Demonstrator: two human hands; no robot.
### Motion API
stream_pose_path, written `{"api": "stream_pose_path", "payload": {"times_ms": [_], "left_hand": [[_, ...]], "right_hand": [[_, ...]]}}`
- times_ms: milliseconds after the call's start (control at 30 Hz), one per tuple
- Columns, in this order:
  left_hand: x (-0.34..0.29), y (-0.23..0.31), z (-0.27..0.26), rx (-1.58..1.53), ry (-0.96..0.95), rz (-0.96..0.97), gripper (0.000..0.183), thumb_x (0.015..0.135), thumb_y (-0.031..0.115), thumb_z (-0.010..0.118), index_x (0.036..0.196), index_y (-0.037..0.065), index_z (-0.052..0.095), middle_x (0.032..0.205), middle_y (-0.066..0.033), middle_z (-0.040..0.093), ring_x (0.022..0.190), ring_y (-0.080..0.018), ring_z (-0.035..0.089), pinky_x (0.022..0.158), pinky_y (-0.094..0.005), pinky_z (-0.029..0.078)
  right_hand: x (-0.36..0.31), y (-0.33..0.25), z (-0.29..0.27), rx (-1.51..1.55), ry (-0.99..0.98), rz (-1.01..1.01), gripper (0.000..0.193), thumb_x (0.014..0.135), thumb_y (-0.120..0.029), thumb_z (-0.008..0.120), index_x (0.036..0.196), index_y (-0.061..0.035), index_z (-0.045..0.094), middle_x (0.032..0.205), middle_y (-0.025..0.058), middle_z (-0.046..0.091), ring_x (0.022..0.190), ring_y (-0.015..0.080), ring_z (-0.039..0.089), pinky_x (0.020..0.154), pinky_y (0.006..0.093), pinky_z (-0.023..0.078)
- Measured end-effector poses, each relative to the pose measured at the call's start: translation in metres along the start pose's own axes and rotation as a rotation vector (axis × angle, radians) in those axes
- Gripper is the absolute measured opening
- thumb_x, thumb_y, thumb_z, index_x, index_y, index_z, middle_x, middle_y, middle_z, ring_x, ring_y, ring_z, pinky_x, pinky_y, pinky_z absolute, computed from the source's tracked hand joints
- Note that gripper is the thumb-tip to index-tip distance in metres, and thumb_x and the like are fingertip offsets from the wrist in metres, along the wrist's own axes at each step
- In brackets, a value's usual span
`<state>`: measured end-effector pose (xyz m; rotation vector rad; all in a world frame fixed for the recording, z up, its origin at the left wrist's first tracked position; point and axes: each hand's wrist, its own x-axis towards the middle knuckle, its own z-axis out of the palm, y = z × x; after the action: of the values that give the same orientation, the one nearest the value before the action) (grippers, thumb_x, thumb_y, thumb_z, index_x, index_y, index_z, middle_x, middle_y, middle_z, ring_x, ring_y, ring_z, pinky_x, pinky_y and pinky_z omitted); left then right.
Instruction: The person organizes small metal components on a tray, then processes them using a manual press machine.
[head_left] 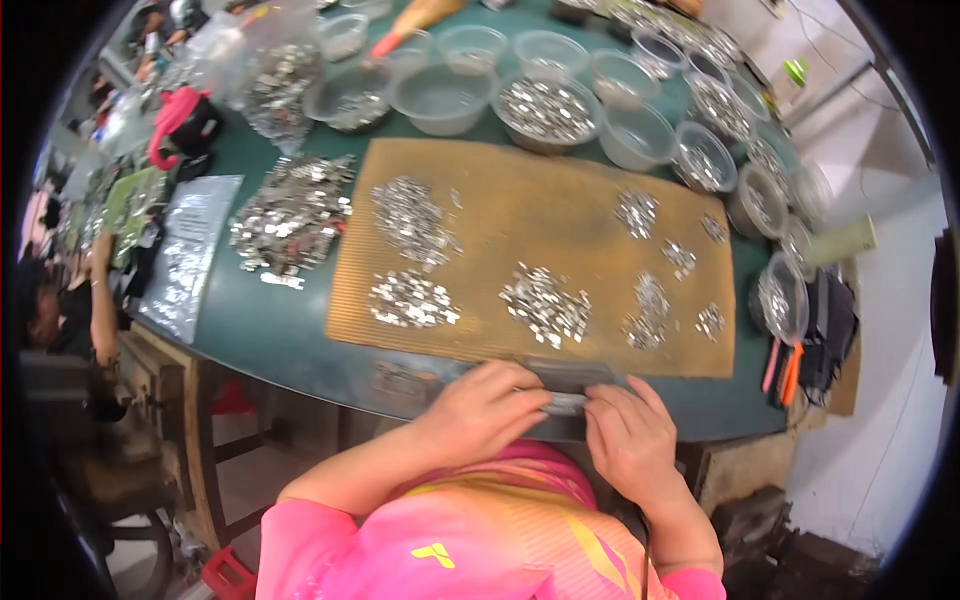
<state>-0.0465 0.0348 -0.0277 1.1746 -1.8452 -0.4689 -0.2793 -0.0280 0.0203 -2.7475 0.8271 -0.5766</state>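
At the front edge of the green table (270,340), a short grey metal strip (567,402) lies between my two hands. My left hand (488,412) is closed, its fingertips pinching the strip's left end. The fingers of my right hand (632,432) close on its right end, with the index finger raised. Just beyond them spreads a brown ribbed mat (560,200). Small shiny metal pieces lie on it in several piles, the nearest being a middle pile (546,304) and a front left pile (412,300). My fingers hide part of the strip.
Several clear plastic bowls (445,98), many holding metal pieces, line the back and right. Left of the mat are a larger metal heap (290,215) and a flat plastic bag (190,255). Orange-handled pliers (792,374) lie at right. Another person's arm (103,300) shows at far left.
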Motion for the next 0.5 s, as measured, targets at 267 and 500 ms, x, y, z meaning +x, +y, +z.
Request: {"api": "stream_pose_path", "payload": {"times_ms": [267, 500], "left_hand": [[-0.005, -0.001, 0.004, -0.068, 0.033, -0.008, 0.025, 0.087, 0.01, 0.077, 0.11, 0.004, 0.07, 0.106, -0.0105, 0.065, 0.098, -0.0311, 0.064, 0.084, -0.041, 0.055], [-0.003, -0.001, -0.011, -0.076, 0.04, 0.044, 0.026, 0.086, 0.009, 0.076, 0.111, 0.004, 0.07, 0.108, -0.0109, 0.064, 0.099, -0.032, 0.063, 0.086, -0.0418, 0.055]], "right_hand": [[0.002, -0.003, -0.002, -0.093, -0.006, -0.052, 0.017, 0.084, -0.004, 0.072, 0.1, -0.0012, 0.069, 0.109, 0.0126, 0.073, 0.097, 0.0279, 0.072, 0.093, 0.0455, 0.055], [0.047, 0.013, -0.019, 0.12, -0.126, -0.048, 0.015, 0.085, -0.008, 0.076, 0.1, -0.006, 0.073, 0.104, 0.0077, 0.075, 0.095, 0.0274, 0.072, 0.089, 0.0414, 0.055]]}}
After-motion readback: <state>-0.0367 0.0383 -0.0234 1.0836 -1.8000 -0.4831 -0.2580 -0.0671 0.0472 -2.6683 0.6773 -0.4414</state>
